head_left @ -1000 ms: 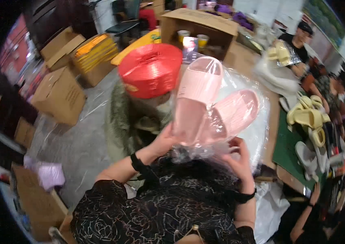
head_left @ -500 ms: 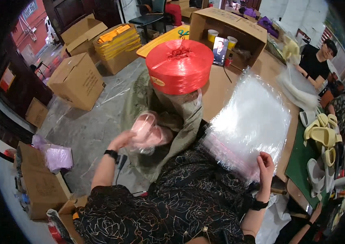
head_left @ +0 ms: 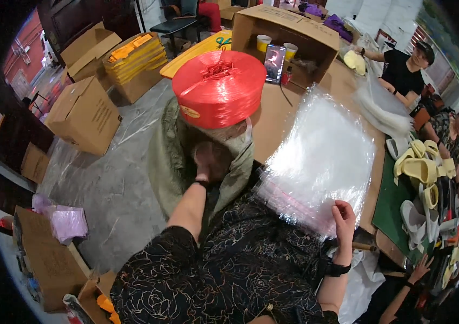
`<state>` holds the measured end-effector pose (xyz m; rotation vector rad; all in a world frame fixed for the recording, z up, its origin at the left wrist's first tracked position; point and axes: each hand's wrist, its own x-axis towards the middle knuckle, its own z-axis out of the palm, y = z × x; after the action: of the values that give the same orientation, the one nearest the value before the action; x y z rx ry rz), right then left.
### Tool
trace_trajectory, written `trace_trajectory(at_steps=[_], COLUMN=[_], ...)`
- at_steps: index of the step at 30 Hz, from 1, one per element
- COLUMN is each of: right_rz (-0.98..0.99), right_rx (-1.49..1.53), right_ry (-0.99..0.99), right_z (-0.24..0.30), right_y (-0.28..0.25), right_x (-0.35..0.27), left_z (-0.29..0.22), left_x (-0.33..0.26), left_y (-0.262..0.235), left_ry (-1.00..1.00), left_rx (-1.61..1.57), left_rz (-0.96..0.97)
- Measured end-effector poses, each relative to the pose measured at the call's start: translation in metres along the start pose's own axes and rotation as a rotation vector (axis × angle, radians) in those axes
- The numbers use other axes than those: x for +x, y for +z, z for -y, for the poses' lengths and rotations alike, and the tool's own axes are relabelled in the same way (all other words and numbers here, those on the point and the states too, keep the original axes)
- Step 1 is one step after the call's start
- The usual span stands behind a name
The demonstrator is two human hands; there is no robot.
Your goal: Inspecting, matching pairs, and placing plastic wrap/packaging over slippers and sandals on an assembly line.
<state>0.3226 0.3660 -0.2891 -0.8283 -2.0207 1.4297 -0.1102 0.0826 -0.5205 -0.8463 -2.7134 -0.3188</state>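
Observation:
Deep in the mouth of a green woven sack is my left hand, smeared by motion; its fingers do not show clearly. Above it, a big roll of shiny red plastic twine sits at the sack's far side. My right hand is at the near right edge of a stack of clear plastic bags, with pink strips along the near end. Its fingers are bent and the thumb stands apart from them, with nothing seen between. The pink slippers are out of sight.
Cardboard boxes stand on the floor at left, with a purple plastic-wrapped bundle nearer. An open carton and a phone are at the back. Yellow and grey slippers lie at right, near co-workers.
My left hand has moved right and into the sack; the wrapped pink slippers it held have gone from view. My right hand stays by the bags. The whole view has shifted slightly.

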Motion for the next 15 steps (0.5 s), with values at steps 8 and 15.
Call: trace_trajectory(at_steps=[8,15], right_rz=[0.063,0.052], right_rx=[0.041,-0.004], right_ry=[-0.001,0.020], right_z=[0.011,0.012], right_y=[0.006,0.013], right_x=[0.005,0.002], left_z=[0.100,0.104], left_x=[-0.097,-0.042], left_y=[0.117,0.061], left_ry=[-0.667,-0.982], left_rx=[-1.242,-1.407], left_rz=[0.404,0.355])
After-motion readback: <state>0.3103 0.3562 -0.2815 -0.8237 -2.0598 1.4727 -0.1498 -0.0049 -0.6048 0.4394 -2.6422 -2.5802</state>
